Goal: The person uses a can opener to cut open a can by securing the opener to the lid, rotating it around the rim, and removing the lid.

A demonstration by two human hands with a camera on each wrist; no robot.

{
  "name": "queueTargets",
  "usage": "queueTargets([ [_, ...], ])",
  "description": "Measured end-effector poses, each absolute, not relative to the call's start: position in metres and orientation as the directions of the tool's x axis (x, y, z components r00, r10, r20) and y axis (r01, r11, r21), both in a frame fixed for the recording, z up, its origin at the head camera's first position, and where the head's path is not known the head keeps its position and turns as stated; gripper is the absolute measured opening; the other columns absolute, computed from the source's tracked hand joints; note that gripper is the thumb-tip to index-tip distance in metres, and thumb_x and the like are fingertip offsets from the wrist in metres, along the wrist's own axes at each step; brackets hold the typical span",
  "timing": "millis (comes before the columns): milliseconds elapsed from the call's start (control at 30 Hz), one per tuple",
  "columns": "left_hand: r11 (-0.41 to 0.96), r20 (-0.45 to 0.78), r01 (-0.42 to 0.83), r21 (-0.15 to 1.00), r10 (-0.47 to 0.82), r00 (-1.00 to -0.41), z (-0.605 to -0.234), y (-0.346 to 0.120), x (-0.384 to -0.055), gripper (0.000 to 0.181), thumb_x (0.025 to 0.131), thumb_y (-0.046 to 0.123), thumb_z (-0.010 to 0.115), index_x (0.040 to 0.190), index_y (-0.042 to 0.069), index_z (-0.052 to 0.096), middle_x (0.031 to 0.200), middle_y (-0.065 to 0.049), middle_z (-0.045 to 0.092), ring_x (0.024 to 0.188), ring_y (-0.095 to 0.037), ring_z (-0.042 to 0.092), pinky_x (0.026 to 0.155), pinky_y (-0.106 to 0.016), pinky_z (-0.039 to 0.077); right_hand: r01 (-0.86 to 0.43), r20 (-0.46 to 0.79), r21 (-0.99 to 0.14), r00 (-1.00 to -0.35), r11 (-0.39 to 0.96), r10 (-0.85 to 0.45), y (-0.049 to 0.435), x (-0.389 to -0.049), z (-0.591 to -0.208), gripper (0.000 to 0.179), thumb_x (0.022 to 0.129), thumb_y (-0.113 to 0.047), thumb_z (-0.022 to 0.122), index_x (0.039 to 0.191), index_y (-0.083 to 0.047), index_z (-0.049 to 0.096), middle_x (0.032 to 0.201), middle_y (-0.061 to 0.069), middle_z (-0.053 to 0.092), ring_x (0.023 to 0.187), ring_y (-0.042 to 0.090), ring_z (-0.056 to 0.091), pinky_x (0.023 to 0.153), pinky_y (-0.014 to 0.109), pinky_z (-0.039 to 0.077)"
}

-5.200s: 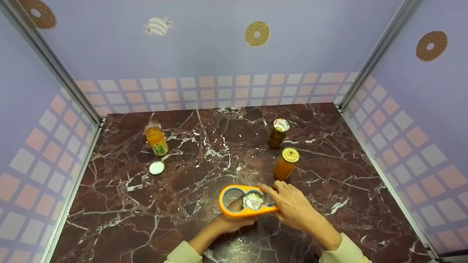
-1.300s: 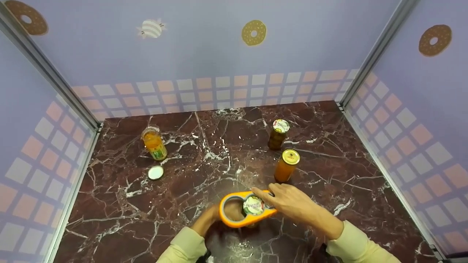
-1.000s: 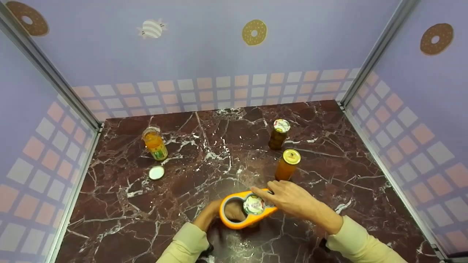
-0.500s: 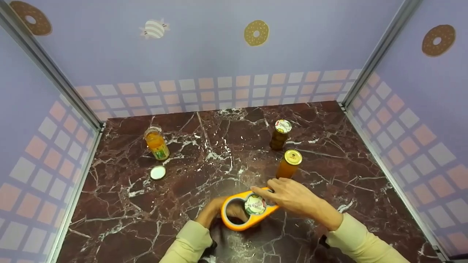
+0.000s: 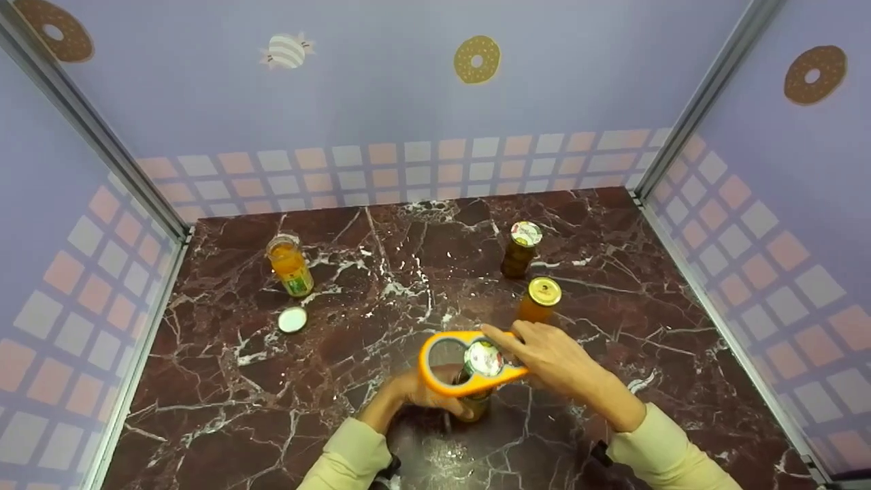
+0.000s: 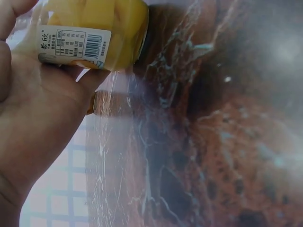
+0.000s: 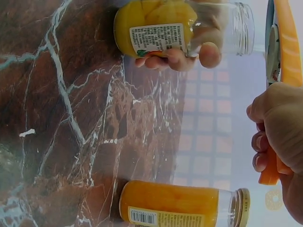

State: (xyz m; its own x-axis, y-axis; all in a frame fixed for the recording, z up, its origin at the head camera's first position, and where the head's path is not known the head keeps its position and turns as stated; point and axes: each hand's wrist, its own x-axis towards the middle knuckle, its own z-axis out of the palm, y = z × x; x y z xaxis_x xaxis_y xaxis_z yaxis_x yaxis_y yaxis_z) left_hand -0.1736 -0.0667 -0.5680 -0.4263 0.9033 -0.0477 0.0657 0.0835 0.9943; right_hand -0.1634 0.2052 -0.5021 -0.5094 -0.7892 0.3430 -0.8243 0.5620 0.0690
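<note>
Tabletop (image 5: 367, 272) lies dark and veined below; above its near middle, the right hand (image 5: 561, 361) grips an orange opener (image 7: 290, 52). Just beneath, the left hand (image 5: 414, 390) clasps an uncapped jar (image 7: 163, 35). The lid (image 5: 485, 358) sits in the opener; tilting could drop it, and a slack left grip could topple the jar.

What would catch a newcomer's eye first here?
Probably the bright orange tool, held in the right grip near the front of the table, with a round lid inside it. Below it, the left grip holds an uncovered jar of yellow chunks. A doughnut picture decorates the back wall.
</note>
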Motion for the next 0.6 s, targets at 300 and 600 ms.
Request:
queueTargets([
  [300,0.054,0.006,0.094,0.994,0.839,-0.544,-0.567,-0.067,-0.166,0.054,0.086,-0.003,0.075,0.136,-0.005,0.055,0.121,-0.026,0.061,0.100,-0.007,0.057,0.102,-0.024,0.045,-0.795,0.364,0.056,-0.548,0.605,-0.753,0.212,-0.164,-0.503,0.110,0.063,-0.010,0.096,0.157,-0.021,0.041,0.090,0.001,0.051,0.067,0.019,0.049,0.059,0.037,0.050],
  [600,-0.119,0.143,0.082,0.989,0.735,-0.663,-0.576,-0.078,-0.166,0.069,0.078,-0.018,0.069,0.141,-0.013,0.043,0.125,-0.021,0.061,0.109,-0.020,0.060,0.106,-0.033,0.048,-0.792,0.371,0.057,-0.549,0.608,-0.749,0.215,-0.161,-0.506,0.112,0.058,-0.001,0.095,0.156,-0.020,0.044,0.088,0.002,0.051,0.065,0.019,0.048,0.057,0.037,0.050],
])
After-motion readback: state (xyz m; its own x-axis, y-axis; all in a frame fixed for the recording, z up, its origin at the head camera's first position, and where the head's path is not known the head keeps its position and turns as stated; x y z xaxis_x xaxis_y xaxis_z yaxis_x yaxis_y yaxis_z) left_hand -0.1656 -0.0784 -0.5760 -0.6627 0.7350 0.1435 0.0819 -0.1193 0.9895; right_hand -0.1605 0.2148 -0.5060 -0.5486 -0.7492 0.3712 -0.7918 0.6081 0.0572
